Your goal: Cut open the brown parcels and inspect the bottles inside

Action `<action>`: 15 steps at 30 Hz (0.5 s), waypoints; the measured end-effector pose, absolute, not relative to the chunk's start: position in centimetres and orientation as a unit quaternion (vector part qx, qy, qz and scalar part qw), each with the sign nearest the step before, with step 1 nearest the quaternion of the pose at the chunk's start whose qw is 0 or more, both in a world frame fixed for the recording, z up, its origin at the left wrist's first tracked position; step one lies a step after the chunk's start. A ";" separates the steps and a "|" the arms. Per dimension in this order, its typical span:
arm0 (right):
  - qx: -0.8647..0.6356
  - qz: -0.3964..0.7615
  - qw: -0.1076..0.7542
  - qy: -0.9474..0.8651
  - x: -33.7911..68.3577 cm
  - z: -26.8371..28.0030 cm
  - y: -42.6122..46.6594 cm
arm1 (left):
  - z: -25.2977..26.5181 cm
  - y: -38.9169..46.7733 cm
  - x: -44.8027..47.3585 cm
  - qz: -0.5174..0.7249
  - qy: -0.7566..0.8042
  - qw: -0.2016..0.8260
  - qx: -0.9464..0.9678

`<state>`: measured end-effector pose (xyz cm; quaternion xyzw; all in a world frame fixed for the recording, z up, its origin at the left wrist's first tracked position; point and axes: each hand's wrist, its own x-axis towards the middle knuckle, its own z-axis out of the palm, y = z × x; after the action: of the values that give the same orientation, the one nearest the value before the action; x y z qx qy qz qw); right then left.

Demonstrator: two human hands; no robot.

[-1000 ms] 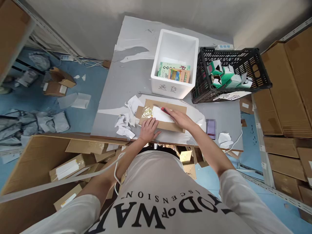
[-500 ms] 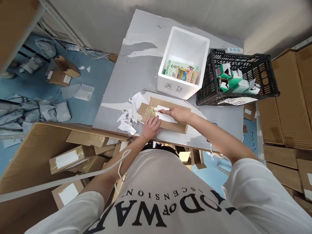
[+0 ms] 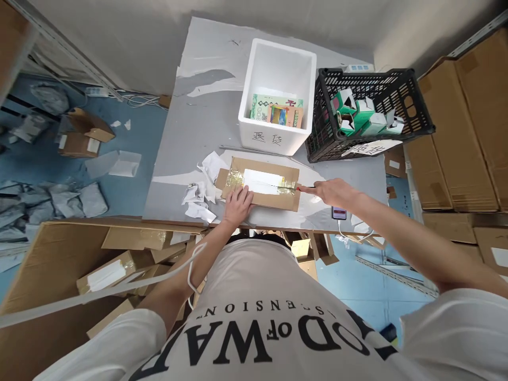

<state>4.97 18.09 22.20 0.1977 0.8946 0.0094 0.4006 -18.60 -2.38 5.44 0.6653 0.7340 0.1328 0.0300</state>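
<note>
A flat cardboard box [image 3: 273,201] lies on the table with a white label [image 3: 257,182] and shiny clear tape across its top. My left hand [image 3: 238,205] rests on the box's near left part, fingers spread. At the box's right end, my right hand [image 3: 332,191] is closed around a box cutter [image 3: 305,188] with a red part near its front. The cutter points left, at the taped right edge; a dark line runs from there across the label. Most of the cutter's handle is hidden in my hand.
Torn white paper [image 3: 198,201] lies left of the box. Behind stand a white foam bin [image 3: 273,137] holding printed packs and a black crate [image 3: 369,143] with green-and-white cartons. A phone [image 3: 339,212] lies at the near right edge. A large carton [image 3: 35,275] of boxes stands at lower left.
My right hand has drawn the box cutter rightward, from the box's left part across the label to its right end. My left hand still lies on the box. The whole view has shifted somewhat.
</note>
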 end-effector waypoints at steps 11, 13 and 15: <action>0.202 -0.024 0.305 0.930 3.2 26.3 17.6 | 5.7 -2.2 -18.7 0.136 0.728 0.054 0.670; 0.163 -0.032 0.273 0.947 0.1 25.9 16.9 | 5.6 -2.3 -18.7 0.134 0.730 0.054 0.669; 0.129 -0.039 0.232 0.963 -3.4 24.2 16.0 | 5.5 -2.3 -18.7 0.132 0.730 0.048 0.669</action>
<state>-3.36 16.04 24.21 0.1295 0.9633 -0.0393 0.2317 -18.66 -2.28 5.54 0.6688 0.7301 0.1316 0.0482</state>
